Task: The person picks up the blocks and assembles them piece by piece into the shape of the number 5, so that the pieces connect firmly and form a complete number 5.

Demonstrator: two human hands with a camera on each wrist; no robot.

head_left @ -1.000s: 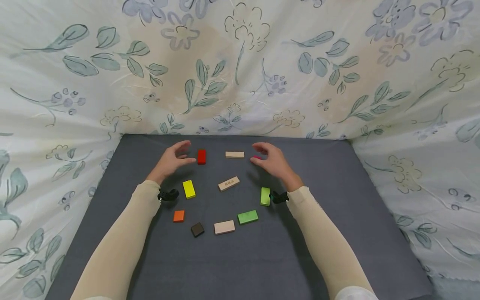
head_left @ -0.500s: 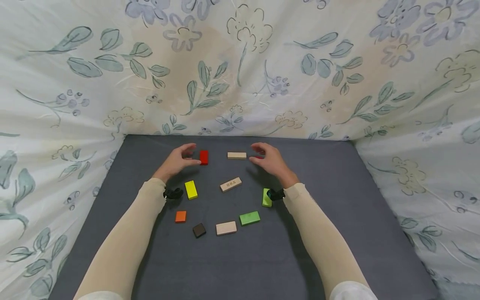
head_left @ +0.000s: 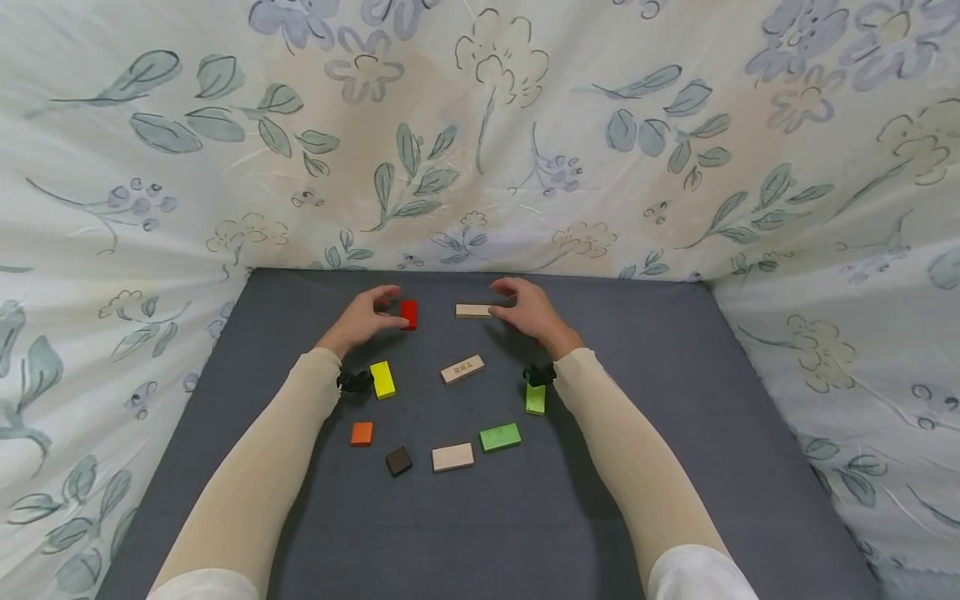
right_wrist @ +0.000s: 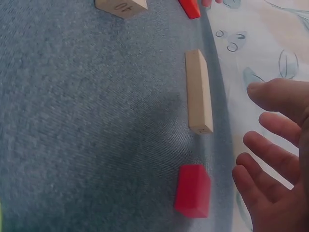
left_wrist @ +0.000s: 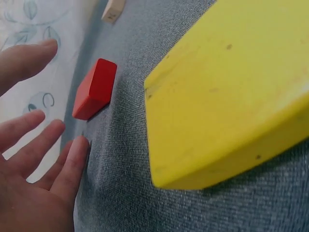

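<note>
My left hand point(head_left: 362, 319) hovers beside a red block point(head_left: 408, 314), its fingers relaxed and holding nothing. The left wrist view shows that red block point(left_wrist: 95, 92) standing apart from the fingertips. My right hand point(head_left: 531, 314) is over the table's far side, with its thumb near the right end of a plain wooden block point(head_left: 472, 311). In the right wrist view the hand is empty, and the wooden block point(right_wrist: 199, 92) and a pinkish-red block point(right_wrist: 192, 191) lie apart from it. From the head view the right hand mostly covers the pinkish-red block.
Around the grey cloth point(head_left: 450, 533) lie a yellow block point(head_left: 382, 380), an orange one point(head_left: 362, 434), a dark one point(head_left: 399, 461), a pale one point(head_left: 452, 457), a green one point(head_left: 499, 437), a lime one point(head_left: 535, 399) and a marked wooden one point(head_left: 462, 369). Floral curtain point(head_left: 495, 192) surrounds it.
My right hand has moved left, from around the pinkish-red block toward the plain wooden block. The left hand has drifted slightly right, nearer the red block. The blocks lie as before.
</note>
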